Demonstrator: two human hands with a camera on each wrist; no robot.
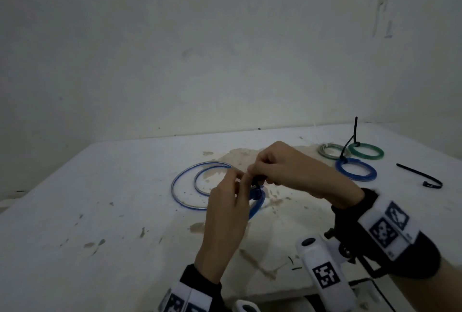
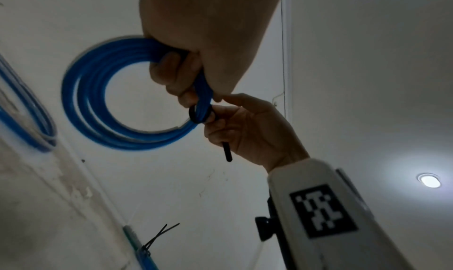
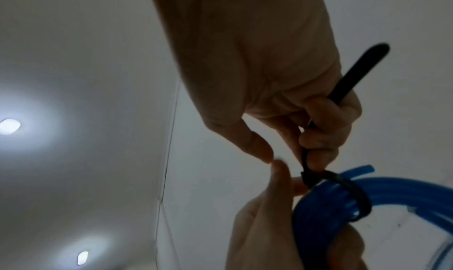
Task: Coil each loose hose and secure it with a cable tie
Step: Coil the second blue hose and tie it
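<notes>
Our left hand (image 1: 226,201) grips a blue coil (image 2: 98,99) of hose, fingers curled round its bundled strands, holding it just above the surface (image 1: 100,211) near the middle. Our right hand (image 1: 295,169) meets it from the right, fingers pinching the black tie (image 3: 343,185) that is looped round the coil; the tie's free tail (image 3: 363,70) sticks out past the knuckles. In the right wrist view one cut end of the hose pokes out beside the loop. A loose hose (image 1: 192,184), clear with blue edging, lies in open curves on the surface just left of the hands. At the far right sit three tied coils close together: a grey coil (image 1: 332,151), a green coil (image 1: 366,151) and a second blue coil (image 1: 356,169), with black tie tails standing up from them. A spare tie (image 1: 420,174) lies further right, apart from the coils. The surface is white and stained brown around the hands.
</notes>
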